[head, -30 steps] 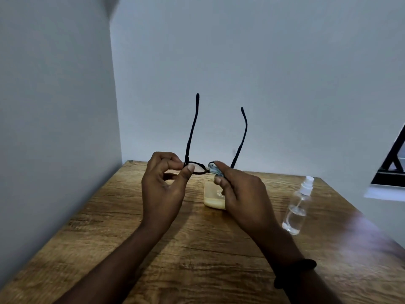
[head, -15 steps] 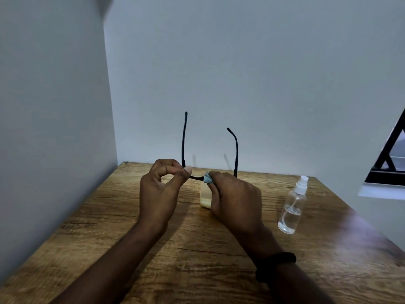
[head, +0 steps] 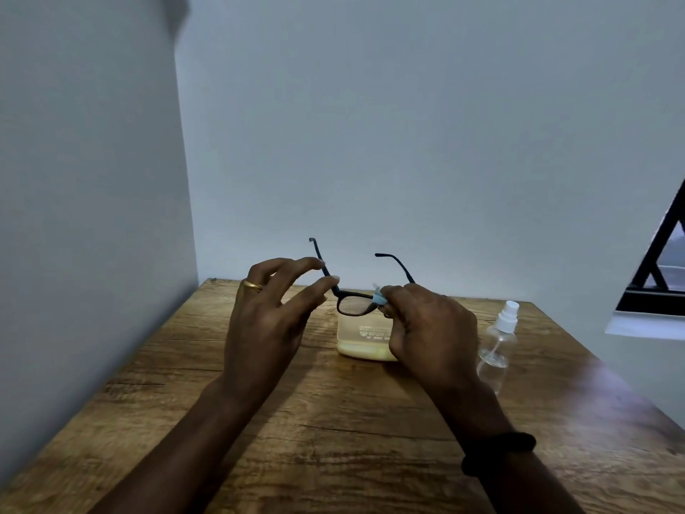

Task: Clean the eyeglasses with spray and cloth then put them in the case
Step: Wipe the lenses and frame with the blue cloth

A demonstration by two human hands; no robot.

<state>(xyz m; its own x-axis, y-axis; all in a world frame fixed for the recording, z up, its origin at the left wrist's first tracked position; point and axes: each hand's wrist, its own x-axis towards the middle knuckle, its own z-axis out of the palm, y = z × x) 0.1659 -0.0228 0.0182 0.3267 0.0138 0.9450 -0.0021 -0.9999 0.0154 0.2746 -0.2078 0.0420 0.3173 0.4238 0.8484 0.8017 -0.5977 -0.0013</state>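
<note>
Black-framed eyeglasses [head: 352,304] hang in the air above the table, temples open and pointing away from me. My left hand [head: 270,320] has its fingers spread, with thumb and fingertips touching the left temple near the hinge. My right hand [head: 426,328] pinches a small light-blue cloth [head: 379,296] over the right lens, which it hides. Below the glasses, a pale yellow translucent case [head: 365,343] rests on the wooden table [head: 333,421]. A clear spray bottle [head: 496,350] with a white nozzle stands to the right of my right hand.
Grey walls close in the table at the left and back. A dark window frame [head: 659,268] with a white sill shows at the far right. A black band sits on my right wrist, a gold ring on my left hand.
The glasses have tipped down, so the temples point away from me rather than straight up. My left hand has loosened from a tight pinch to spread fingers. The right hand still holds cloth on the lens.
</note>
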